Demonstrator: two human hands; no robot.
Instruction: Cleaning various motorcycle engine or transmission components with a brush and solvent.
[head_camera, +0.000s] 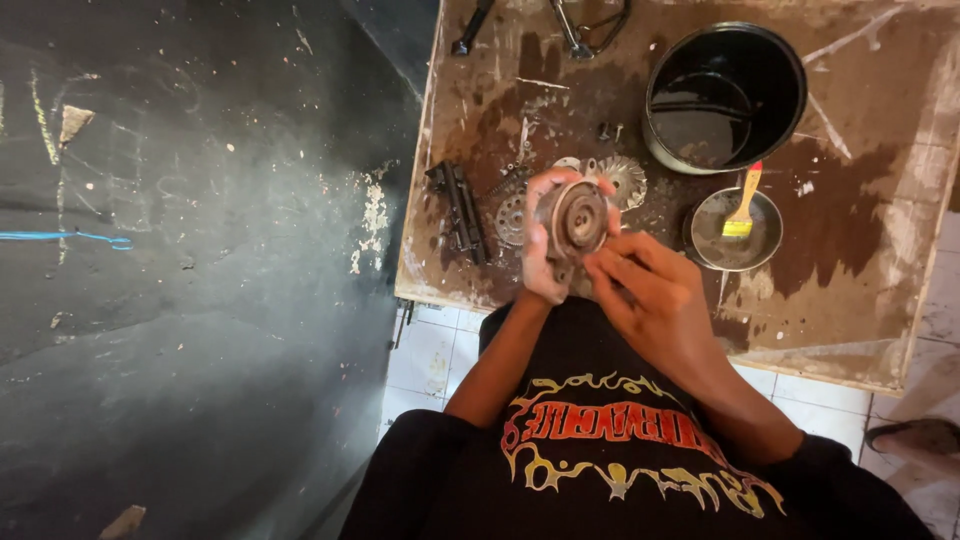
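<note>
Hub (575, 218) held by both hands above bench edge (440, 297).

Both arms are bent and reach forward from the body. The left hand (540, 250) is curled, with its fingers wrapped around something round. The right hand (650, 290) sits just beside it, and its fingertips (598, 268) seem to pinch at the lower edge.

Parts (510, 215) left, pan (735, 232) right
</note>
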